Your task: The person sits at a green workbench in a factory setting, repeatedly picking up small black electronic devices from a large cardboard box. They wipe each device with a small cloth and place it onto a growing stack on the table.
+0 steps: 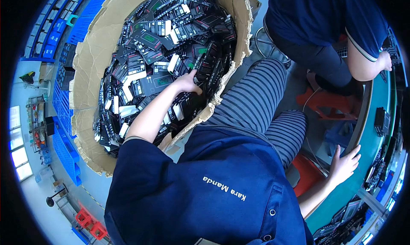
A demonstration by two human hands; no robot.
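Note:
My left hand [187,83] reaches down into a large cardboard bin filled with flat black packages [151,57]. Its thumb and a forefinger straddle several dark packages [207,62] near the bin's right wall, and the other fingers are partly hidden. Off to the right, my right hand [344,163] lies with fingers spread at the edge of a green worktable [331,204], holding nothing. The torn, ragged cardboard bin [87,85] stands in front of me to the left.
At the upper right a co-worker [316,18] in dark blue bends by the table. A red stool [326,102] stands under that person. More dark packages [381,122] lie on the worktable. Blue pallets [64,144] stand left of the bin, with red stools [90,223] farther off.

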